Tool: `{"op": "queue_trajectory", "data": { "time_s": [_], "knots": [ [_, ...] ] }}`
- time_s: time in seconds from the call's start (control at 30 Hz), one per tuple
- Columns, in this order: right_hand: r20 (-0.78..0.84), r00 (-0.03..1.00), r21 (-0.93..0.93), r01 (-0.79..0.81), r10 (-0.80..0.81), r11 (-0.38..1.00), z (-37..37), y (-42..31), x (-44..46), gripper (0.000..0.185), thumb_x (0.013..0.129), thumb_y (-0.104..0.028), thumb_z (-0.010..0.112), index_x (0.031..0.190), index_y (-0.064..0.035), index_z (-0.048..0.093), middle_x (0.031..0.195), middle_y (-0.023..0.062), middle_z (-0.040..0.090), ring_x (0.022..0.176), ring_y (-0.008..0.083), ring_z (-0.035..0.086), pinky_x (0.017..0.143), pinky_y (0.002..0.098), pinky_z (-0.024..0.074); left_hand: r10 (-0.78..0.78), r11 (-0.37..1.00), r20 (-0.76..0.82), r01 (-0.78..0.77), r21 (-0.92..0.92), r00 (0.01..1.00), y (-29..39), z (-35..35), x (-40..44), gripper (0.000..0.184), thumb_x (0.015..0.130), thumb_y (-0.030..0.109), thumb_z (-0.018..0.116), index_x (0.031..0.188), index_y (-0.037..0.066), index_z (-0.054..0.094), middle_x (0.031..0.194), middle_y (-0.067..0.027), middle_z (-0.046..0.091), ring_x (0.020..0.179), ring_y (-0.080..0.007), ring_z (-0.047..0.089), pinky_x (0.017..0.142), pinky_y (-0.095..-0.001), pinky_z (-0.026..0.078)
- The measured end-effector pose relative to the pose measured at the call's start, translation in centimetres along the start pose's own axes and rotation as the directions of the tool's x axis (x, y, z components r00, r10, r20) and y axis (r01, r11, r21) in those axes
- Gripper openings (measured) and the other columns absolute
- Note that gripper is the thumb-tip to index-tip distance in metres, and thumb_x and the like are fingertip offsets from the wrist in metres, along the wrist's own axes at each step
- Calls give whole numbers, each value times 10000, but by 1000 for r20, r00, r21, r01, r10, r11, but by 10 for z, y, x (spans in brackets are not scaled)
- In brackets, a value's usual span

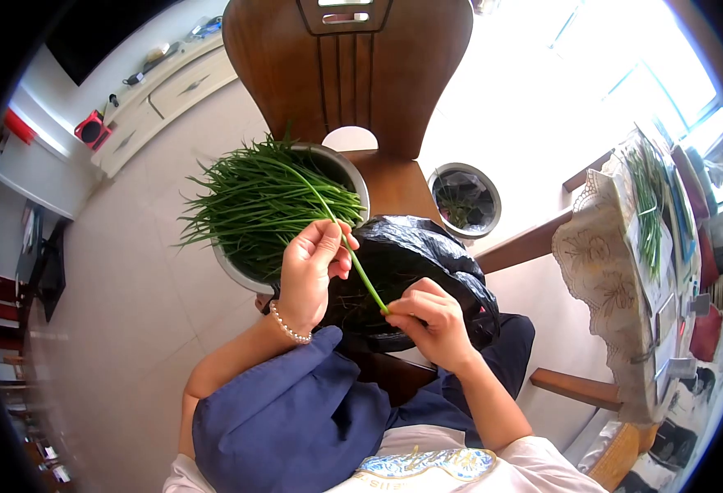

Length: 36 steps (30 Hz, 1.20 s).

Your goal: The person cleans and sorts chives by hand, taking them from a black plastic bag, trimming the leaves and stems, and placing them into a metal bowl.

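Observation:
Between my two hands runs a single long green chive stalk (364,278), slanting down to the right. My left hand (312,267), with a beaded bracelet at the wrist, pinches it partway along. At its lower end, the fingertips of my right hand (429,322) are closed on it. Just beyond my left hand, a big heap of green chives (267,201) fills a metal basin (351,171) on the chair seat. Beneath the stalk gapes a black plastic bag (427,238) with some thin scraps inside, partly hidden by my hands.
A wooden chair (394,74) stands in front of me. On the floor to its right is a metal bowl (494,205) lined with a dark bag. A cloth-covered table (599,271) on the right bears another bunch of chives (647,205). A white cabinet (181,86) stands back left.

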State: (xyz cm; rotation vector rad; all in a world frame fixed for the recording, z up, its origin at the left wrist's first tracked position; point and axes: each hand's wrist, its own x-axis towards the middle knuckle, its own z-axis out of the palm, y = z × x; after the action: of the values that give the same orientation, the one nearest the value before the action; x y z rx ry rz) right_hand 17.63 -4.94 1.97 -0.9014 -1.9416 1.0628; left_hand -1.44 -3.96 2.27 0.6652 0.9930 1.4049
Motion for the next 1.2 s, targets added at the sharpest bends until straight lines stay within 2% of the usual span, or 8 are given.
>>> {"op": "queue_trajectory", "data": {
  "time_s": [0.13, 0.2, 0.3, 0.43, 0.8, 0.97, 1.1, 1.2],
  "knots": [
    [60, 975, -83, 218, -213, 972, -10, 3, 1, 143, 666, -78, 698, 779, -30, 624, 668, 47, 558, 672, 224, 519, 617, 304, 442, -66, 998, 41, 65, 22, 997, -7, -1, 1, 178, 928, 207, 453, 892, 53, 534, 793, -26, 562, 585, -46, 473, 507, -171, 393],
    [63, 990, -75, 133, -128, 988, -7, -1, -1, 133, 722, -87, 676, 830, -26, 628, 683, 41, 577, 681, 175, 532, 636, 290, 444, 21, 1000, 40, -21, 1, 999, -5, 3, 2, 174, 930, 202, 447, 911, 55, 538, 789, -29, 562, 585, -48, 472, 510, -173, 394],
    [198, 900, 439, -436, 389, 785, 1, -8, 0, 190, 846, -161, 600, 936, 6, 616, 739, 3, 599, 679, 59, 517, 643, 223, 435, 31, 998, 110, -37, 51, 993, -7, 7, -1, 172, 932, 198, 439, 931, 56, 537, 805, -35, 569, 584, -49, 470, 515, -175, 395],
    [105, 889, 497, -436, 446, 751, 12, 4, 0, 213, 825, -182, 629, 903, 15, 618, 746, 10, 589, 666, 70, 516, 630, 216, 425, 11, 998, 129, -18, 53, 992, -6, 9, -3, 164, 928, 162, 445, 928, 35, 549, 805, -44, 588, 579, -41, 464, 521, -176, 396],
    [-150, 989, -218, -37, 4, 975, 16, 2, 1, 95, 709, -105, 681, 720, -32, 622, 707, 54, 548, 685, 216, 514, 668, 310, 410, 88, 996, 80, -89, 18, 993, 1, 2, 0, 154, 927, 177, 451, 941, 52, 540, 804, -29, 565, 599, -38, 449, 533, -169, 387],
    [-33, 936, -174, 341, -351, 924, -3, -10, 2, 171, 601, -93, 719, 731, -45, 620, 738, 32, 540, 740, 214, 520, 680, 322, 408, 29, 999, 96, -26, -24, 995, -3, 3, -5, 153, 928, 167, 449, 945, 45, 540, 793, -22, 559, 581, -33, 435, 517, -166, 375],
    [-8, 935, -120, 350, -354, 929, -17, -15, 2, 163, 632, -95, 714, 758, -41, 625, 742, 38, 562, 728, 206, 525, 676, 314, 411, 52, 998, 152, -46, -46, 987, 3, 13, -7, 157, 932, 170, 440, 940, 48, 539, 796, -24, 560, 575, -29, 437, 518, -166, 377],
    [73, 997, 154, -50, 39, 987, -11, -21, -3, 153, 769, -135, 658, 862, -19, 622, 767, 71, 606, 703, 196, 545, 664, 295, 431, 109, 994, 188, -106, -23, 976, 3, 11, -5, 160, 933, 180, 439, 937, 55, 540, 810, -28, 565, 581, -27, 445, 524, -164, 380]
  ]
}}
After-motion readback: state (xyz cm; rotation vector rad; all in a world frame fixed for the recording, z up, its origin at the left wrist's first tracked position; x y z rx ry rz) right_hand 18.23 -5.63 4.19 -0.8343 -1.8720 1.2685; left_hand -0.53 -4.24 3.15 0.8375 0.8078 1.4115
